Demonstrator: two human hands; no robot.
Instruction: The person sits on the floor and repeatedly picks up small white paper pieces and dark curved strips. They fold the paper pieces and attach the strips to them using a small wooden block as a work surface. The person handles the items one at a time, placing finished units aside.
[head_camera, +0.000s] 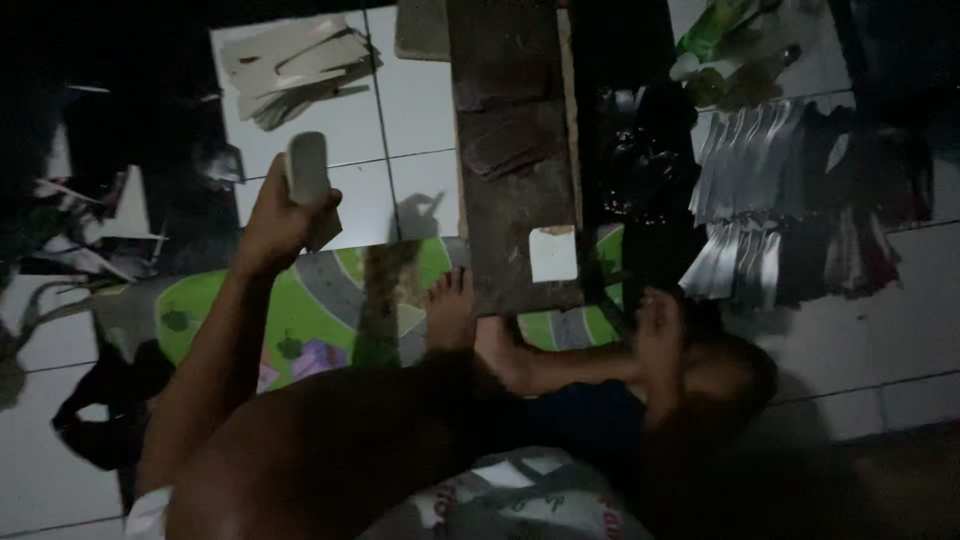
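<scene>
My left hand (275, 215) is raised over the white floor tiles and is shut on a pale rounded block (307, 168) that sticks up above the fingers. My right hand (657, 325) rests low beside the near right corner of a long dark wooden plank (515, 150). It is too dark there to tell whether this hand holds anything. A small white square piece (553, 253) lies on the plank's near end. My bare foot (450, 310) sits against the plank's near edge, on a green patterned mat (280, 310).
A row of silvery flat cut pieces (745, 200) fans out on the floor to the right. A loose pile of white flat pieces (300, 65) lies at the top left. Green bottles (715, 35) lie at the top right. Dark scraps (90, 230) litter the left side.
</scene>
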